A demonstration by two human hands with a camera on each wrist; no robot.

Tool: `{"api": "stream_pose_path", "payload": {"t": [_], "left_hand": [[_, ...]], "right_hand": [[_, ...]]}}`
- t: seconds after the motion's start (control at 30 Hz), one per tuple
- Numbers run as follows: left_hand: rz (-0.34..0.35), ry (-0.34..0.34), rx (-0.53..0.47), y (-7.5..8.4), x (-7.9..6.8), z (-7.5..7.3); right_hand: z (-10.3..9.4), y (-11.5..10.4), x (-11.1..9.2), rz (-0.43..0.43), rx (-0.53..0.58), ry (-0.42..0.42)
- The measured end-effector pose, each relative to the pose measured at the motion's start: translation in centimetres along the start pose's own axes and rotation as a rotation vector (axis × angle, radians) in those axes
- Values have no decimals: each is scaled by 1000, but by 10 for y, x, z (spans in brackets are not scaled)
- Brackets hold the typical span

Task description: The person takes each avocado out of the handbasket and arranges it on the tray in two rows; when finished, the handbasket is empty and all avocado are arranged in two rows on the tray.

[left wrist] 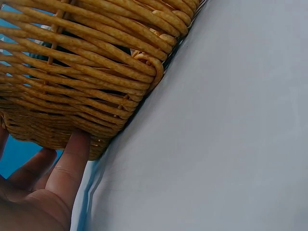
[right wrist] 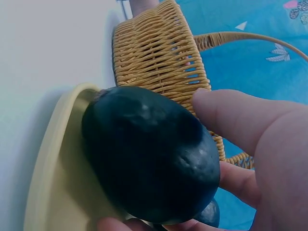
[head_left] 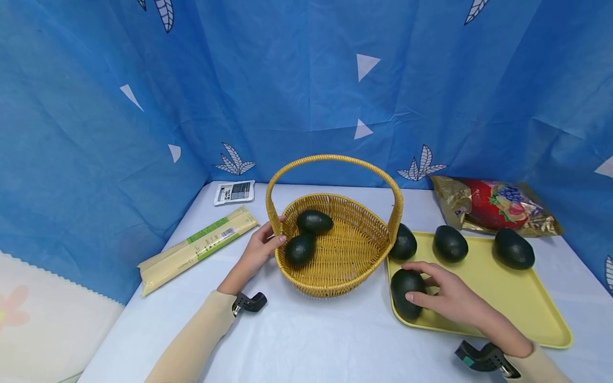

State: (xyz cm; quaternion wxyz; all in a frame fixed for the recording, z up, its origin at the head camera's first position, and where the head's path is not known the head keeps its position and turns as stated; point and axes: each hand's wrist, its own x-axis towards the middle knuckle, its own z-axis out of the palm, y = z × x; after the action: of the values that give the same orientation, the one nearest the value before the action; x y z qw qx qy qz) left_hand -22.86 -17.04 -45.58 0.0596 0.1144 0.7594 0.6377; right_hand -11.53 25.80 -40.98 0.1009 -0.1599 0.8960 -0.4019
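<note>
My left hand holds the left side of a woven wicker basket, thumb at the rim by the foot of the arched handle. The left wrist view shows its fingers against the outer weave. Inside the basket, on its left side, lie two dark green avocados. At the near left corner of a yellow tray, my right hand grips another avocado, thumb on one side and fingers round the other. Three more avocados sit along the tray's far side, the leftmost partly behind the basket.
A long cream and green packet lies left of the basket, with a small white packet behind it. At the back right, a gold and red bag lies beyond the tray. A blue patterned cloth hangs behind the white table.
</note>
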Motion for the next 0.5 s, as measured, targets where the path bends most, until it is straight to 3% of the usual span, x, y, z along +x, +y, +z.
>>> {"api": "stream_pose_path", "payload": {"t": [0.5], "left_hand": [[26,-8,-9,-2,0,0]], "right_hand": [[-5,0,0,-22,-20,65]]}}
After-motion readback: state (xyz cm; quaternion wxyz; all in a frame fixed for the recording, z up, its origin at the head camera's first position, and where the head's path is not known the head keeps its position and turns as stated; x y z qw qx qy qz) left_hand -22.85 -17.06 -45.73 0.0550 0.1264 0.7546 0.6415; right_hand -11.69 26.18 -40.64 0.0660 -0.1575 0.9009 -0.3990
